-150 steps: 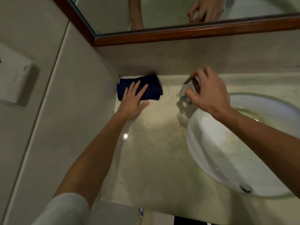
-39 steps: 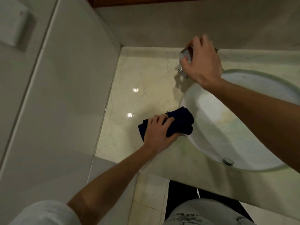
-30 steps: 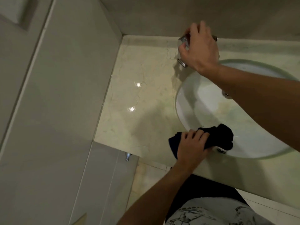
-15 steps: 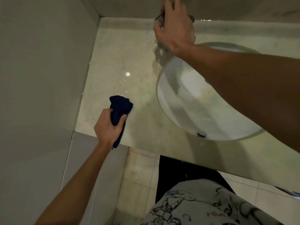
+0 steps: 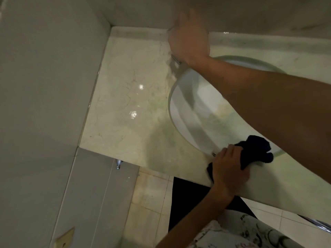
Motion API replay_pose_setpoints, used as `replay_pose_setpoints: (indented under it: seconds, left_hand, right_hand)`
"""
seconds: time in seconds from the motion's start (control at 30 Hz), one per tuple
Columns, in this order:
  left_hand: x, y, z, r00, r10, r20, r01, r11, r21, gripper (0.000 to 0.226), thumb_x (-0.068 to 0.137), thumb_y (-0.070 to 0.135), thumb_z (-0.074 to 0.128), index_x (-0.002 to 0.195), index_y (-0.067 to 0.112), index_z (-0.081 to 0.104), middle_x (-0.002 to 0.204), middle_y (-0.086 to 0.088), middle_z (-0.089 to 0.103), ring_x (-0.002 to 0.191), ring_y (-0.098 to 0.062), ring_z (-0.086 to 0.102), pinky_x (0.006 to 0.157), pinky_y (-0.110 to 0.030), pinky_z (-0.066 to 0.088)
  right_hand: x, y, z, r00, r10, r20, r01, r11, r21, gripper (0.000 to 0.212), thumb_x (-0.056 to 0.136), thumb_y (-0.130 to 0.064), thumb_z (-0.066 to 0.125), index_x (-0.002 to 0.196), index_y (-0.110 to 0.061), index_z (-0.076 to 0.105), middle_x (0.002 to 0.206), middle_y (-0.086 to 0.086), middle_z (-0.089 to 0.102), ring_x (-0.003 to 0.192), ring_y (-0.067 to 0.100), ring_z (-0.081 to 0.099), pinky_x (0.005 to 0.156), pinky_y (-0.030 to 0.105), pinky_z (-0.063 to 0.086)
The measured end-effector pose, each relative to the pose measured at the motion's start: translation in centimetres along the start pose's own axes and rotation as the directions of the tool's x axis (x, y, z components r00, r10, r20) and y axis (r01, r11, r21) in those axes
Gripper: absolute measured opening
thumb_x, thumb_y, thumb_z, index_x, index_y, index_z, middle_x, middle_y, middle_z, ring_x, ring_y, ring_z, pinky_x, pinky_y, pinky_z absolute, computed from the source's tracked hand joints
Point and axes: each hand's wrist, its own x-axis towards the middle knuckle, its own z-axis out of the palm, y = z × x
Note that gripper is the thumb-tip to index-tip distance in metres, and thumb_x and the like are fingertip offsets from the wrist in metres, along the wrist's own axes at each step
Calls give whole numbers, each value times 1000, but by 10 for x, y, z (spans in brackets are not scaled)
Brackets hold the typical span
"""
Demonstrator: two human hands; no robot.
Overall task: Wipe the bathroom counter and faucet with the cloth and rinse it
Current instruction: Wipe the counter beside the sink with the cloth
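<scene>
Here the left hand (image 5: 230, 169) grips the bunched dark blue cloth (image 5: 256, 152) at the sink's (image 5: 180, 111) 6 o'clock rim, on the counter (image 5: 129, 108). At 12 o'clock the blurred right hand (image 5: 189, 40) covers the faucet (image 5: 175, 59); its grip cannot be told.

Left hand (image 5: 228, 169) fingers curled in a grip; right hand (image 5: 189, 38) reaches forward, blurred.
</scene>
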Motion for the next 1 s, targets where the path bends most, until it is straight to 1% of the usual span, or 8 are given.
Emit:
replay_pose_setpoints:
  seconds: [0.1,0.2,0.37,0.5,0.6,0.77,0.87,1.0]
  left_hand:
    - [12,-3,-32,973,-226,48,229,919,-321,23,95,41,61,104,20,61,95,6,66,84,-10,63,72,-21,50]
    - [31,-38,-85,923,-372,-94,283,826,-488,26,86,29,79,101,27,59,87,17,64,77,5,60,67,-11,45]
    - [106,-125,-192,840,-390,-378,270,904,-332,22,89,26,76,97,22,57,83,14,61,74,5,57,66,-16,44]
    - [186,-188,-235,803,-413,-430,367,911,-189,28,92,39,68,104,17,56,95,7,63,82,-7,60,77,-28,51]
    - [228,-205,-218,853,-361,-378,357,930,-82,36,94,46,64,112,15,57,109,1,63,96,-20,63,81,-33,50]
    - [253,-159,-154,964,-126,-234,150,985,88,37,91,53,56,110,21,56,104,-1,59,87,-22,59,72,-41,52]
    - [250,-143,-142,973,-51,-223,62,997,41,32,93,44,58,108,16,55,102,-1,58,85,-22,59,71,-43,53]
    - [245,-156,-164,921,-220,-320,164,968,-192,23,93,34,63,106,16,56,102,0,60,87,-19,61,73,-33,49]
  right_hand:
    - [1,0,-1,1000,3,4,-3,999,45,37,93,-34,48,121,-11,56,129,11,51,119,27,51,85,35,43]
    - [1,0,-2,1000,10,15,-11,998,66,36,93,-34,49,120,-11,56,127,12,51,118,28,51,85,36,44]
    - [0,-1,-1,1000,27,10,-28,994,103,35,94,-34,52,122,-14,58,126,8,52,115,23,53,89,34,45]
    - [1,-3,2,999,28,-20,-27,997,71,32,92,-34,52,115,-12,58,119,9,53,107,25,54,78,34,45]
    - [3,-4,5,999,35,-31,-34,998,52,32,90,-33,51,113,-12,57,117,9,52,105,25,54,75,34,46]
    - [4,-4,8,998,42,-35,-40,998,57,33,91,-35,54,116,-14,57,117,6,52,105,23,53,75,32,46]
    - [4,-5,7,998,61,-28,-59,996,63,35,92,-37,55,119,-15,58,118,5,52,106,20,54,80,33,50]
    - [2,-6,5,996,83,-40,-79,993,83,36,90,-37,57,119,-16,59,117,4,53,106,20,54,80,35,51]
